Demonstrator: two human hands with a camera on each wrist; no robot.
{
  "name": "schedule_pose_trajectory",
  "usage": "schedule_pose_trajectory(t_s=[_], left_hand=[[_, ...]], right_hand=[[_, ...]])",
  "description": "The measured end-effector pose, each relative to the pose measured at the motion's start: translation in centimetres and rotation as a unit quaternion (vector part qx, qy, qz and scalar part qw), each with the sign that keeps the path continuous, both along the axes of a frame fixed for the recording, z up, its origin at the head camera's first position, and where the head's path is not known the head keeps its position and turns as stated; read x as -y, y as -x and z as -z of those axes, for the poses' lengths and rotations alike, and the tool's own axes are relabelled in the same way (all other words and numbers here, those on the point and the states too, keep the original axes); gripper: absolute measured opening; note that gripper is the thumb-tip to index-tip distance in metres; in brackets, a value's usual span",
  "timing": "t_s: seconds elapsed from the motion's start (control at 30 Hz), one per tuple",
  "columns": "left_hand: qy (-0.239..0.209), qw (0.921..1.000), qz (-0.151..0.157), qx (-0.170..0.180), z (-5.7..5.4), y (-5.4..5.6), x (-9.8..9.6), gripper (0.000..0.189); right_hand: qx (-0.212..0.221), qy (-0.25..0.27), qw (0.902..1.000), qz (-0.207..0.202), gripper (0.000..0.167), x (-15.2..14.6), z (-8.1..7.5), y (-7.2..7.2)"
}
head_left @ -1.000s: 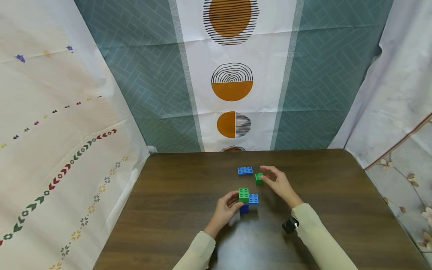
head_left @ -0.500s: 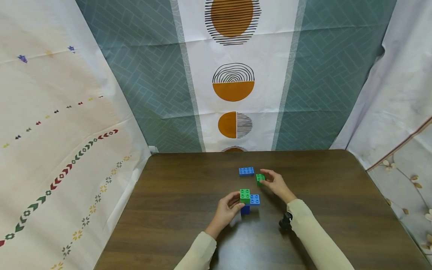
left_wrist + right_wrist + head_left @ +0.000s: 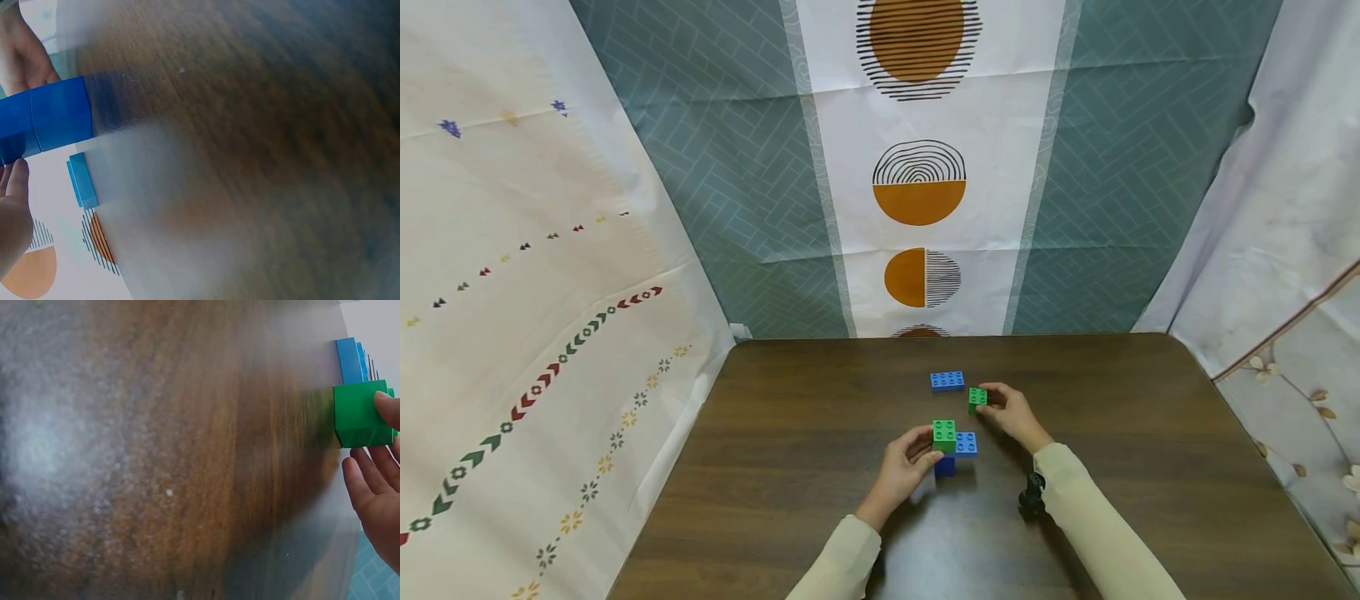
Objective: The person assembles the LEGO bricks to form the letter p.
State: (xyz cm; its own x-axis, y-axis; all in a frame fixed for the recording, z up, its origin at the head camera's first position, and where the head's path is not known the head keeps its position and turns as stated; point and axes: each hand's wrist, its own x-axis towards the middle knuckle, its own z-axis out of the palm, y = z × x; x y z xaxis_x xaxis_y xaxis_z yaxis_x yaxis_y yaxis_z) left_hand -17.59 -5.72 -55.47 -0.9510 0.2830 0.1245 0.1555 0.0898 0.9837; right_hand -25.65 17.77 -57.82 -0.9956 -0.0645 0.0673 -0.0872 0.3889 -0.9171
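A small stack stands on the brown table (image 3: 790,467): a green brick (image 3: 944,436) on top, a lighter blue brick (image 3: 966,444) jutting to the right, a dark blue brick (image 3: 945,467) below. My left hand (image 3: 901,468) holds this stack from the left, fingers behind and thumb in front. In the left wrist view the stack's blue bricks (image 3: 61,114) show beside the left fingers. Further back, my right hand (image 3: 1011,415) pinches a second green brick (image 3: 977,400) from its right side. The right wrist view shows thumb and fingers about that green brick (image 3: 359,415).
A flat blue brick (image 3: 947,381) lies behind and left of the second green brick. A patterned cloth (image 3: 917,167) hangs beyond the table's far edge, with a white cloth (image 3: 550,350) along the left side and another (image 3: 1285,208) on the right.
My right hand has come down and closed its fingers on the second green brick, which has barely shifted. The left hand keeps its place on the stack.
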Motion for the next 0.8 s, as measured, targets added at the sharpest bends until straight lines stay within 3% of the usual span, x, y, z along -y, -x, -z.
schedule_pose_trajectory(t_s=[0.2,0.43,0.6,0.7,0.8], left_hand=[[-0.001,1.0000,0.001,-0.005,0.7,0.2,0.1,0.037],[-0.004,0.9980,0.011,-0.061,1.1,0.2,0.3,0.037],[0.000,0.9996,0.006,-0.027,0.9,0.1,0.2,0.037],[0.005,0.9999,0.002,-0.008,0.2,-0.1,0.2,0.037],[0.004,1.0000,0.000,0.004,0.1,-0.1,0.1,0.037]], right_hand=[[-0.008,-0.009,0.9999,0.002,0.035,-0.1,0.0,-0.2],[-0.020,0.008,0.9998,-0.006,0.036,-0.2,-0.7,-0.4],[-0.023,0.021,0.9990,-0.031,0.037,-0.4,-1.6,-0.8],[-0.025,0.035,0.9979,-0.048,0.037,-0.1,-3.5,-1.8],[-0.039,0.037,0.9971,-0.055,0.037,-0.1,-4.0,-2.1]])
